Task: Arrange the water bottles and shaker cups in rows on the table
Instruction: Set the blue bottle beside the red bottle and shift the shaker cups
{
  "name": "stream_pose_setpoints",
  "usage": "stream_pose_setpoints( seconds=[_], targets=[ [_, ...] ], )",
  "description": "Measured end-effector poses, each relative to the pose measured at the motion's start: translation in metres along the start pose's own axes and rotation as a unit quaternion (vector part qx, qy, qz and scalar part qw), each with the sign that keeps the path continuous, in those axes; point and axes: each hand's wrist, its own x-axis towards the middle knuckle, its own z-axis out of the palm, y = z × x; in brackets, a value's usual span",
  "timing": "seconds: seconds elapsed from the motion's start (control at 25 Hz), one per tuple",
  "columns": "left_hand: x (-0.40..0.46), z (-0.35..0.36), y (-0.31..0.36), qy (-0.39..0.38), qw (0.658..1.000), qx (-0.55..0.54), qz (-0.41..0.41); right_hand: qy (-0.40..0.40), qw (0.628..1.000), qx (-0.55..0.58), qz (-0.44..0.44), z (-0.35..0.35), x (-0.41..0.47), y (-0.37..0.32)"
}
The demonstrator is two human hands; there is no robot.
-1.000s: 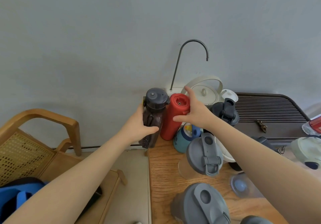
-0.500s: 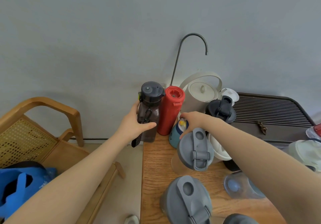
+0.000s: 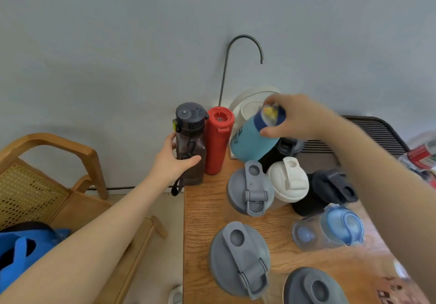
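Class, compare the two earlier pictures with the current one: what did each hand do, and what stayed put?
The right hand left the red bottle, took the teal bottle by its top and lifted it, tilted, off the table. The left hand kept gripping the dark bottle; the red bottle stayed beside it.

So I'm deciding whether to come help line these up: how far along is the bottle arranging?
Early. Done: the red bottle stands at the table's back edge, beside the dark bottle that the left hand grips at the corner. In hand: the right hand holds the light blue bottle tilted in the air. Left: the grey shaker cups, the white one, the black one and the clear blue-lidded bottle form no clear row.
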Motion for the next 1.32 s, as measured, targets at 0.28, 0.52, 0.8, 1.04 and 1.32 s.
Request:
stream_pose_setpoints(
  seconds=[0.28,0.52,0.8,1.04,1.32],
  targets=[
    [-0.011,0.023,0.007,0.039,0.998,-0.046,0.006,0.112,0.993,0.006,-0.023,-0.064,-0.097,0.006],
    [-0.018,0.02,0.006,0.043,0.998,-0.039,-0.035,-0.036,0.996,-0.035,-0.072,-0.038,-0.137,0.02],
    [-0.085,0.036,0.03,0.182,0.966,0.085,0.166,-0.192,0.934,-0.244,-0.177,0.064,-0.129,0.051],
    [-0.133,0.044,0.045,0.129,0.955,0.123,0.237,-0.252,0.891,-0.285,-0.249,0.119,-0.128,0.065],
    [-0.133,0.05,0.073,-0.028,0.963,0.19,0.188,-0.246,0.912,-0.191,-0.266,0.094,-0.128,0.067]
  ],
)
